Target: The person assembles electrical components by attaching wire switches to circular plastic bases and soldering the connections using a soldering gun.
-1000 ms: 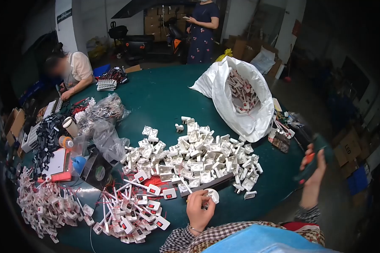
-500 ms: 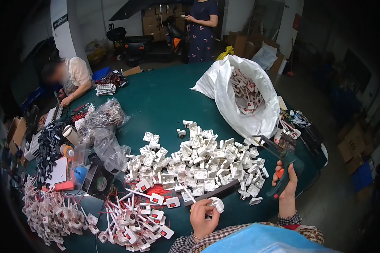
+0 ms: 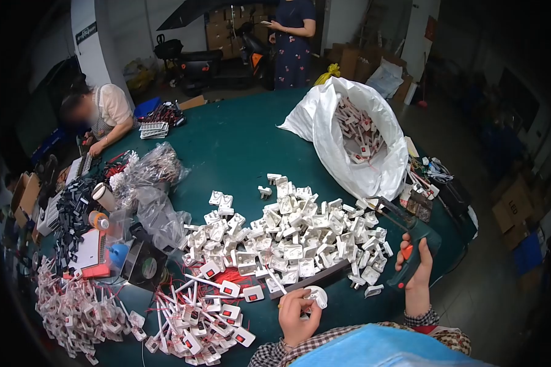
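Observation:
My left hand [image 3: 297, 319] is closed in a pinch round a white plastic housing [image 3: 318, 296]. A thin white tube [image 3: 276, 282] extends up and left from beside those fingers. My right hand [image 3: 417, 264] grips a dark green soldering gun [image 3: 427, 235] with an orange trigger, its thin tip pointing up and left towards the white bag. A large heap of white plastic casings [image 3: 300, 238] lies ahead of both hands. Left of my left hand is a pile of white switch pieces [image 3: 196, 324] with red rockers and red wires.
An open white sack [image 3: 315, 122] holding similar pieces stands at the back right. A dark bar [image 3: 320, 276] lies before the heap. Clear plastic bags [image 3: 159, 214], a notebook [image 3: 87, 249] and black parts [image 3: 73, 220] crowd the left. A co-worker [image 3: 111, 110] sits there; another person [image 3: 295, 46] stands behind.
The whole view has shifted very slightly. Both hands keep their grips and show almost no movement.

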`<act>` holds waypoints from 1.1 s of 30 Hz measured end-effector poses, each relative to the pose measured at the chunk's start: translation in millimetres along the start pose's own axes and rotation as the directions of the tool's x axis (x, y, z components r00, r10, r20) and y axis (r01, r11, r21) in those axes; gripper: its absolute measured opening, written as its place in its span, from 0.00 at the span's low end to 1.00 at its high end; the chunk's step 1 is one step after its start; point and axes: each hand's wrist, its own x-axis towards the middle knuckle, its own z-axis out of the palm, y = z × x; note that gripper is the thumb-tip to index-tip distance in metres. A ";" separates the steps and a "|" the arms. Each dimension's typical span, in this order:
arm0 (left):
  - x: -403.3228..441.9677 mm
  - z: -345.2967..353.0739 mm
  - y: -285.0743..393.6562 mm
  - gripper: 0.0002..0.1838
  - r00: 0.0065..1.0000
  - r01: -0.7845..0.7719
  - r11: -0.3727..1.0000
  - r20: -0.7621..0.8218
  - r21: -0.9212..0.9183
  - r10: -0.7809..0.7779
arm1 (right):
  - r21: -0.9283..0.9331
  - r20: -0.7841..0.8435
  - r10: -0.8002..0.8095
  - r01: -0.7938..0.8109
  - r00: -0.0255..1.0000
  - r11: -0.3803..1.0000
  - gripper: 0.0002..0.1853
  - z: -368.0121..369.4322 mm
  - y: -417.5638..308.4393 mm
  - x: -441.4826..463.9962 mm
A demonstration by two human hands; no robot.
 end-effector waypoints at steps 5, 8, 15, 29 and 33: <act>0.2 0.7 1.2 0.09 1.000 0.016 1.000 -0.007 -0.009 -0.017 | 0.000 0.002 -0.002 0.002 1.000 1.000 0.27 -0.1 0.1 -1.6; 0.0 1.2 1.1 0.09 0.999 0.038 0.999 -0.012 -0.014 -0.039 | -0.004 0.002 -0.004 0.004 1.000 1.000 0.27 0.2 0.2 -2.9; 0.5 1.9 -0.1 0.09 1.000 0.019 1.000 -0.018 -0.010 -0.019 | -0.001 -0.001 -0.007 0.007 1.000 1.000 0.28 1.8 0.0 -5.1; -1.7 1.2 6.7 0.06 0.994 0.107 0.993 0.027 0.049 -0.108 | -0.087 0.186 0.055 -0.039 0.981 0.995 0.35 -7.1 -6.3 -60.5; 1.7 2.0 4.3 0.05 0.993 0.115 0.989 0.025 0.088 -0.117 | -0.193 0.197 0.066 -0.027 0.978 0.981 0.36 -14.4 6.1 -87.4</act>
